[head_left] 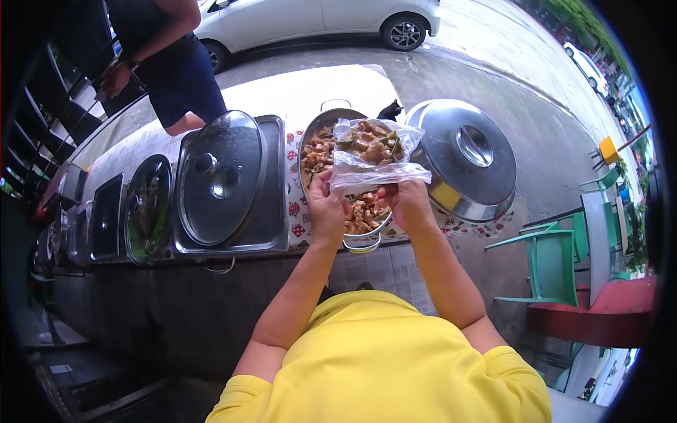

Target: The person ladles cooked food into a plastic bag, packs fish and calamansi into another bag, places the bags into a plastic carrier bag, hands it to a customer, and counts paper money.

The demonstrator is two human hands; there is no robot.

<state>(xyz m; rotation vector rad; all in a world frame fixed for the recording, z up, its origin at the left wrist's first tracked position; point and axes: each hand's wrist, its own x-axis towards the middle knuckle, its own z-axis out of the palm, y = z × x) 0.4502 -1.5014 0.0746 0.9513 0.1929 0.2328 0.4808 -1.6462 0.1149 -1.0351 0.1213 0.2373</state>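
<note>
A clear plastic bag (384, 176) with cooked meat and green vegetable pieces (370, 143) in it is stretched between my hands. My left hand (328, 208) grips its near left edge, and my right hand (411, 203) grips the near right edge. Both hands have their fingers closed on the plastic. Below the bag stands an oval metal pan (361, 246) of similar cooked meat (367, 213), partly hidden by the bag and my left hand. Just right of the pan rests a large domed steel lid (458, 151).
Left along the table are a glass lid (222, 180) on a rectangular metal tray (282, 211) and a covered oval dish (149, 204). A person (176, 70) stands across the table. Green plastic chairs (553, 264) stand at the right; a white car (303, 21) is parked beyond.
</note>
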